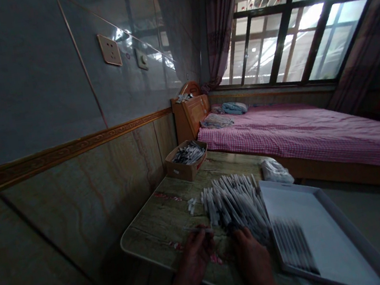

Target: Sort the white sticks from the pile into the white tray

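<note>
My left hand (196, 252) is at the near edge of a small marbled table (158, 218), fingers pinched round a thin white pen-like stick (200, 229). My right hand (251, 254) lies beside it, fingers curled against the near end of a big heap of white and dark pens (234, 200); what it holds is hidden. A white tray (315, 219) on the right holds a row of pens (293, 244) along its left side.
A cardboard box (186, 161) of more pens stands at the table's far end. A clear plastic bag (275, 170) lies by the tray. A tiled wall runs along the left. A bed with a pink checked cover (299, 133) stands behind, under a window.
</note>
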`<state>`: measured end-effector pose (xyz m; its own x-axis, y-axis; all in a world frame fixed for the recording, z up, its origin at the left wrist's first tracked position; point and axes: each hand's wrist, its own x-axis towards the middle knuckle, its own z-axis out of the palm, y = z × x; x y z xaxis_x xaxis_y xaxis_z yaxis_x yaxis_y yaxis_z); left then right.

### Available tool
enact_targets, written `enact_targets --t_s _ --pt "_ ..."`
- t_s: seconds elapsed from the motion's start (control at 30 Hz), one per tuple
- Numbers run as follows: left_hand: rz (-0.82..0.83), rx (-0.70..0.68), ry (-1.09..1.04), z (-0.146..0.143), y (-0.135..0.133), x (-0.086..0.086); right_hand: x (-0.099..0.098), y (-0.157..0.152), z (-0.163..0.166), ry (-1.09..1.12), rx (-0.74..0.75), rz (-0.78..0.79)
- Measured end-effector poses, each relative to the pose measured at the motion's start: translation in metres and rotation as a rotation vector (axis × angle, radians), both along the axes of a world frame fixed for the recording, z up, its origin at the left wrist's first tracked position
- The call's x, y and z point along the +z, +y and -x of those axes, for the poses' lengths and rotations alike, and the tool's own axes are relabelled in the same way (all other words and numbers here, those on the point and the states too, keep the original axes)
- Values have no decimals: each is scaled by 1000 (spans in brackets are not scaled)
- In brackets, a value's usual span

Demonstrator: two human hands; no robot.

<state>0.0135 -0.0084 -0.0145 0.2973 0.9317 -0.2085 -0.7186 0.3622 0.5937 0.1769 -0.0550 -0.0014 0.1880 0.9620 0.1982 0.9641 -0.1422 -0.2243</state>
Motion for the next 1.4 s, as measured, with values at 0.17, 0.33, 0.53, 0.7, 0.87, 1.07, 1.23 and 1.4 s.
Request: enact_targets --t_s 0.17,0.33,0.53,0.7,0.87,1.07,1.23,1.4 --pt "47 61 51 -4 -4 5 -11 -2 -4 200 5 -165" --pt "47 96 108 -9 -7 13 -9 -1 -6 688 97 -373" --pt "54 129 130 -11 -10 17 2 3 14 1247 -2 -236" --pt "46 108 136 -11 -10 13 2 8 33 1639 -68 -273" --pt "52 89 147 -10 -9 10 -1 9 39 1765 -85 -260" --pt "39 92 146 -10 -10 10 -3 9 41 1739 -107 -270" --pt "42 100 147 -10 -9 10 -6 11 41 1740 -85 -258" --pt "31 101 154 -12 -8 10 -12 12 41 1607 -36 -307"
